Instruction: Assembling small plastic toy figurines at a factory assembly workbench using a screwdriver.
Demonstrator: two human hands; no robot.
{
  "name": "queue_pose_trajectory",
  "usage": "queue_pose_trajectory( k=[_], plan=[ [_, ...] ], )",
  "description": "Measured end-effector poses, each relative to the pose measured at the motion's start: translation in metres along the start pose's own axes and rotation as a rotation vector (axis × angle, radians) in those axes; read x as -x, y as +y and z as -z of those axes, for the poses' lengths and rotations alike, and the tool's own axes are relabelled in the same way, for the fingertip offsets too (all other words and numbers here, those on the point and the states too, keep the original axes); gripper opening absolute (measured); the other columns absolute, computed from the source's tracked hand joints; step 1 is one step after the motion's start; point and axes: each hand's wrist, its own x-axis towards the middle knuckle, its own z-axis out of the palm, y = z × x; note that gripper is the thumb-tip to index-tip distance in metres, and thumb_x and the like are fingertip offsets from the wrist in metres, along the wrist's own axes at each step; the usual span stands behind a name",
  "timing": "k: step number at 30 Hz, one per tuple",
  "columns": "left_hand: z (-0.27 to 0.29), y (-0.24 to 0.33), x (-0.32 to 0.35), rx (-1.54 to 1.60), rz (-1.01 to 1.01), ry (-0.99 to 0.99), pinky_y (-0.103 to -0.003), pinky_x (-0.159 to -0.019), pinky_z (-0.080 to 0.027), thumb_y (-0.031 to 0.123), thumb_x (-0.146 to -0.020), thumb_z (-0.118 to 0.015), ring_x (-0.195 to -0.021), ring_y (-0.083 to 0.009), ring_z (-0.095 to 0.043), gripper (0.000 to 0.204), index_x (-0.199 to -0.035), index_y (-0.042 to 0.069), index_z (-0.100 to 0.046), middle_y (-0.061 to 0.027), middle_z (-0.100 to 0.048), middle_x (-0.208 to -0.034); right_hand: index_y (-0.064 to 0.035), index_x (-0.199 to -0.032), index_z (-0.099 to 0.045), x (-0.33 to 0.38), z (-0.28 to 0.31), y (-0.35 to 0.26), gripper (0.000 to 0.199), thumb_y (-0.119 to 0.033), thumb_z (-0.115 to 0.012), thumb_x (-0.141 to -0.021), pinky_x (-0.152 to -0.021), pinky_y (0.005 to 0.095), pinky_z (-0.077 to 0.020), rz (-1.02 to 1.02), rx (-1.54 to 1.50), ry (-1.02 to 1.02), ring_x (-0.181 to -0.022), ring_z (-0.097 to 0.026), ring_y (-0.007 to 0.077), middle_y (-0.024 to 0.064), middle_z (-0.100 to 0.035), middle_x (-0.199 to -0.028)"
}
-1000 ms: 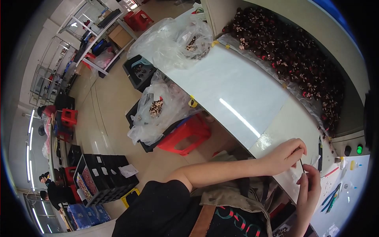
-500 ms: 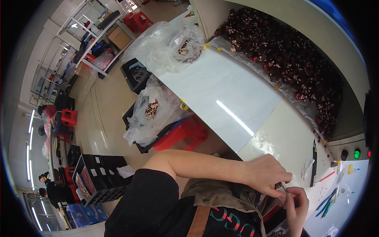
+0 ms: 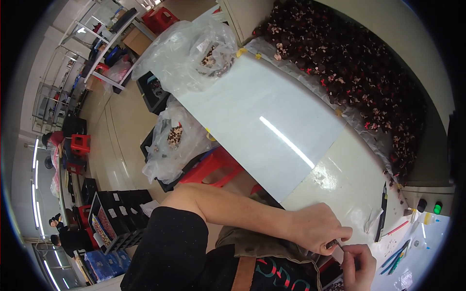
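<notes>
Left hand (image 3: 314,229) curled, right hand (image 3: 359,266) pinched, both around a thin dark piece (image 3: 339,244).

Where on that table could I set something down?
The glossy white sheet looks bare between the crumpled clear plastic bag and the cream tabletop beside the left hand. The right end is crowded: slim black tool, thin red stick, blue-and-green tools.

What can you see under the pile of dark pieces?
A clear plastic sheet peeks out along the near edge of the pile. How far it runs underneath is hidden by the pile itself.
</notes>
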Motion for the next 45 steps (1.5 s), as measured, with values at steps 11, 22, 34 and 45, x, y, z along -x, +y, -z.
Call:
queue_pose_trajectory(
  k=[11,22,34,45],
  plan=[
    [0.015,-0.021,0.010,-0.049,-0.036,-0.051,-0.040,-0.046,-0.040,0.023,-0.071,-0.062,-0.052,-0.0306,-0.054,0.022,-0.086,0.011,-0.051,-0.0066,-0.053,-0.055,-0.0018,-0.101,-0.061,-0.024,-0.015,-0.015,0.014,-0.009,-0.052,-0.091,-0.062,0.0240,-0.0428,-0.068,-0.095,-0.015,-0.065,-0.051,0.0118,0.0044,-0.057,-0.074],
    [0.000,0.069,0.022,0.454,0.160,0.425,-0.029,-0.061,-0.043,0.027,-0.080,-0.067,-0.073,-0.0195,-0.051,0.046,-0.113,0.005,-0.046,-0.0105,-0.047,-0.092,-0.0005,-0.108,-0.053,0.052,-0.028,-0.027,0.018,-0.009,-0.049,-0.093,-0.071,0.0237,-0.0423,-0.112,-0.377,0.192,-0.074,-0.050,0.0123,0.0051,-0.054,-0.085],
    [-0.029,0.036,0.001,0.480,0.267,0.465,-0.031,-0.056,-0.041,0.016,-0.087,-0.057,-0.061,-0.0236,-0.048,0.017,-0.090,0.004,-0.046,-0.0115,-0.049,-0.080,-0.0011,-0.109,-0.047,0.032,-0.065,0.005,0.019,-0.003,-0.049,-0.090,-0.063,0.0229,-0.0405,0.096,-0.248,0.521,-0.067,-0.051,0.0117,0.0062,-0.055,-0.078],
    [-0.064,-0.032,-0.047,0.418,0.228,0.437,-0.020,-0.049,-0.034,0.009,-0.090,-0.051,-0.056,-0.0040,-0.041,0.012,-0.096,0.003,-0.043,0.0008,-0.045,-0.068,-0.0127,-0.093,-0.038,-0.054,0.057,0.041,0.019,-0.009,-0.056,-0.087,-0.039,0.0186,-0.0198,-0.389,-0.649,-0.013,-0.045,-0.030,0.0028,0.0030,-0.053,-0.066]
  ],
)
